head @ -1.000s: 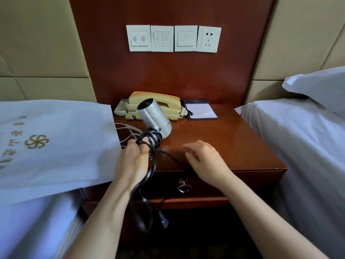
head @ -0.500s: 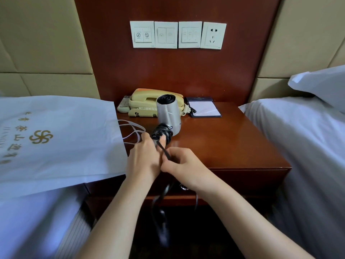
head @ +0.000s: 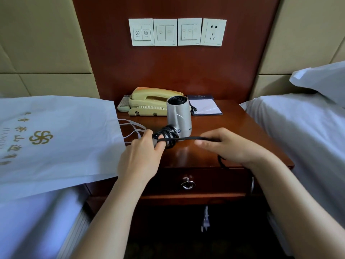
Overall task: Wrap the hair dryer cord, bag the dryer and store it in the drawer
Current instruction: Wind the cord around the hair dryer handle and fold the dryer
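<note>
The left hand (head: pixel 141 157) grips the dryer (head: pixel 179 114) by its handle, thumb over the wound black cord (head: pixel 186 138). The right hand (head: pixel 227 146) has its fingers curled over the cord, holding a taut length out to the right. The dryer stands nozzle-up over the front left part of the nightstand (head: pixel 252 131). The cord drops over the front edge and its plug (head: pixel 205 220) hangs below the closed drawer (head: pixel 205 181). A white bag (head: pixel 56 139) lies on the bed at left, overlapping the nightstand's left edge. A phone (head: pixel 149 105) and notepad (head: pixel 205 107) sit along the back edge.
</note>
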The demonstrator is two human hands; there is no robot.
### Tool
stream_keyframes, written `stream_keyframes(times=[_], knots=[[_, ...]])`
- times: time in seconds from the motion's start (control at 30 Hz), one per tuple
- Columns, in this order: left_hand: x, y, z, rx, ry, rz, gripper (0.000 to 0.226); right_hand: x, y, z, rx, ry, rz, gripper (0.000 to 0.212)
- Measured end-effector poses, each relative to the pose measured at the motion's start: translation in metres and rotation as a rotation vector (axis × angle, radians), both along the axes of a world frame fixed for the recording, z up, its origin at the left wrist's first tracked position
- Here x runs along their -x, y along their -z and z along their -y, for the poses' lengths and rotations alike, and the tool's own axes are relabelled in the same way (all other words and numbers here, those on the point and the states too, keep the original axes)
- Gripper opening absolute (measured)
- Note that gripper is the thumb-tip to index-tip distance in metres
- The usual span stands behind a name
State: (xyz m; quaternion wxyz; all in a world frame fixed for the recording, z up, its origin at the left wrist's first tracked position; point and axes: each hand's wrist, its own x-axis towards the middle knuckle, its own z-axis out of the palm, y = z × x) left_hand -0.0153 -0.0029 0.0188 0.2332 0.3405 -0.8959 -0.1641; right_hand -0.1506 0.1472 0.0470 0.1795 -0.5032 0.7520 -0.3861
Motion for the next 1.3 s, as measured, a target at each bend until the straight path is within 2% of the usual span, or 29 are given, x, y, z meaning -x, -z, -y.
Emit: stream_keyframes(times=[0.27,0.37,0.43,0.5,0.57,0.63,0.77,0.87,1.0,1.07,1.13,1.2,1.3], knots=[[-0.003,-0.003,0.013,-0.095,0.006,-0.008,0.041,-0.013,-0.006,-0.009,0.122,-0.080,0.087,0.047],[-0.006,-0.002,0.017,-0.098,0.001,-0.005,0.040,-0.019,-0.009,-0.006,0.183,-0.008,0.062,0.050],[-0.008,-0.002,0.019,-0.107,0.010,-0.004,0.039,-0.018,-0.009,-0.005,0.210,0.108,-0.107,0.050],[-0.009,-0.001,0.020,-0.120,0.019,-0.005,0.036,-0.017,-0.011,-0.006,0.203,0.253,-0.391,0.048],[-0.009,0.000,0.020,-0.130,0.040,-0.011,0.031,-0.015,-0.017,-0.010,0.205,0.318,-0.510,0.041],[-0.009,0.000,0.021,-0.154,0.071,-0.025,0.024,-0.012,-0.023,-0.018,0.164,0.236,-0.432,0.037],[-0.008,0.004,0.020,-0.344,0.151,-0.114,0.027,-0.019,-0.021,-0.024,0.119,-0.094,-0.026,0.037],[-0.006,0.003,0.015,-0.401,0.209,-0.126,0.031,-0.012,-0.013,-0.022,0.217,-0.008,0.093,0.046],[-0.006,-0.004,0.003,-0.396,0.319,-0.065,0.034,0.000,-0.008,-0.022,0.361,0.212,0.074,0.050],[-0.005,-0.007,-0.006,-0.443,0.365,0.006,0.038,0.007,-0.006,-0.023,0.385,0.329,-0.074,0.053],[-0.002,-0.008,-0.017,-0.519,0.433,0.108,0.041,0.018,-0.007,-0.028,0.343,0.423,-0.293,0.064],[0.004,-0.008,-0.025,-0.590,0.499,0.202,0.036,0.027,-0.013,-0.037,0.314,0.508,-0.443,0.059],[0.008,-0.012,-0.028,-0.739,0.546,0.268,0.039,0.032,-0.018,-0.049,0.277,0.528,-0.548,0.052]])
